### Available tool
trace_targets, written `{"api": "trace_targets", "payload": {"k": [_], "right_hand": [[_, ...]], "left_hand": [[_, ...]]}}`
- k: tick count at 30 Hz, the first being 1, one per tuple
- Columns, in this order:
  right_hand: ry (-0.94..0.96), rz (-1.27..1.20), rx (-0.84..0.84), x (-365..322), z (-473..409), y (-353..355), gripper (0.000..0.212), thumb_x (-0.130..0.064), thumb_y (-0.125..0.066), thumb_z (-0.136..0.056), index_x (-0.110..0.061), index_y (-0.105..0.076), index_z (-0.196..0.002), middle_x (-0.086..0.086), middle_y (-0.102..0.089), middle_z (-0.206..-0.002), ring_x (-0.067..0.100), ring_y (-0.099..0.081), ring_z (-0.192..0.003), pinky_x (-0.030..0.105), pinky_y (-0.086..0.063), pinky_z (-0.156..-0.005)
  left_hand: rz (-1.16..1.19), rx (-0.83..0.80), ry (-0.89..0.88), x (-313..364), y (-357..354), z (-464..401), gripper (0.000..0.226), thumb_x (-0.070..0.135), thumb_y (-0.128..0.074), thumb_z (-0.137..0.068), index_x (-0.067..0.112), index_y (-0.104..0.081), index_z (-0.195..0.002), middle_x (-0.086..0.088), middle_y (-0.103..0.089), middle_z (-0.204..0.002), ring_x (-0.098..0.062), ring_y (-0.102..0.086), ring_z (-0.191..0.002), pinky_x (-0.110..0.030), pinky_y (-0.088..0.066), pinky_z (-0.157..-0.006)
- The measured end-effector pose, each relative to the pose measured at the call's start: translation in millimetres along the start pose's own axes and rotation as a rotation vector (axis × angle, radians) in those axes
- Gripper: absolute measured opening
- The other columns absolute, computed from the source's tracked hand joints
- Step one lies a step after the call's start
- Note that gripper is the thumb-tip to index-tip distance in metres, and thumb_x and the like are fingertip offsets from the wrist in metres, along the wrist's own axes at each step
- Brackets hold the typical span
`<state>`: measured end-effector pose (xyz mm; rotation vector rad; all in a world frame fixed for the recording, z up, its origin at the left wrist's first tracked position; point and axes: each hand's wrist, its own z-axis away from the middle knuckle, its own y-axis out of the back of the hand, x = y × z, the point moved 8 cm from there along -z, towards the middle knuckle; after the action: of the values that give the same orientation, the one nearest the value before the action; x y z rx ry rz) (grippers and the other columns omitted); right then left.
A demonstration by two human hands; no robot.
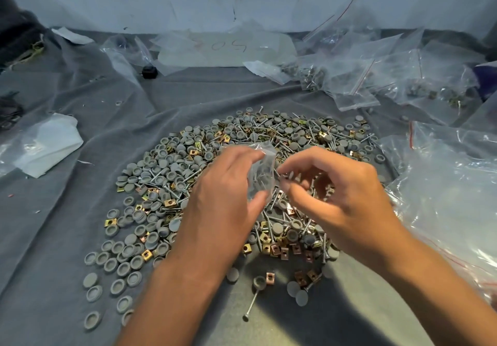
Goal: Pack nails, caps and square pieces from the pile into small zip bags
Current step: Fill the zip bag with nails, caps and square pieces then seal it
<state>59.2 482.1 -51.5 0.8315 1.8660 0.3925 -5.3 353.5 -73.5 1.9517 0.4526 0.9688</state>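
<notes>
A wide pile (188, 173) of grey round caps, silver nails and brass-coloured square pieces covers the middle of a grey cloth (53, 238). Above the pile my left hand (226, 192) pinches a small clear zip bag (262, 173) between thumb and fingers; nails and grey caps show inside it. My right hand (330, 192) hovers just right of the bag, fingers curled, with small parts pinched at the fingertips close to the bag's edge. What exactly those parts are is blurred.
Filled zip bags (363, 76) lie heaped at the back right. A large clear plastic bag (451, 189) sits at the right edge. White paper and plastic (48, 144) lie at the left, a small black object (148, 72) at the back. Loose caps and a nail (251, 305) lie near me.
</notes>
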Motion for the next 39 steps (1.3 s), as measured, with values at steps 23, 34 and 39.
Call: {"api": "trace_targets", "payload": {"k": [23,34,39], "right_hand": [[0.055,0.454,-0.64,22.4,26.7,-65.0,0.046,-0.062,-0.069,-0.082,-0.045,-0.057,-0.123,-0.023,-0.052,-0.114,0.004,-0.042,-0.104,0.029,-0.047,-0.088],[0.127,0.534,-0.584,13.5,26.0,-68.4,0.027,-0.046,-0.038,-0.102,-0.038,-0.062,-0.115,-0.016,-0.053,-0.108,0.011,-0.049,-0.103,0.03,-0.049,-0.085],[-0.082,0.207,-0.454,29.4,14.1,-51.4,0.017,-0.046,-0.048,-0.094,-0.04,-0.062,-0.102,-0.024,-0.055,-0.1,-0.003,-0.056,-0.092,0.015,-0.047,-0.079]], "left_hand": [[0.01,0.691,-0.033,-2.8,68.0,16.9,0.049,0.013,-0.078,-0.086,0.004,-0.058,-0.13,0.001,-0.051,-0.125,-0.001,-0.044,-0.114,-0.008,-0.038,-0.103],[-0.055,0.057,0.035,-6.5,9.6,-0.1,0.056,0.014,-0.079,-0.08,0.018,-0.06,-0.133,0.007,-0.06,-0.126,-0.001,-0.048,-0.09,-0.017,-0.044,-0.094],[-0.04,0.058,0.035,-8.6,8.6,0.2,0.056,0.017,-0.079,-0.08,0.019,-0.059,-0.133,0.006,-0.061,-0.129,0.002,-0.049,-0.093,-0.011,-0.037,-0.096]]}}
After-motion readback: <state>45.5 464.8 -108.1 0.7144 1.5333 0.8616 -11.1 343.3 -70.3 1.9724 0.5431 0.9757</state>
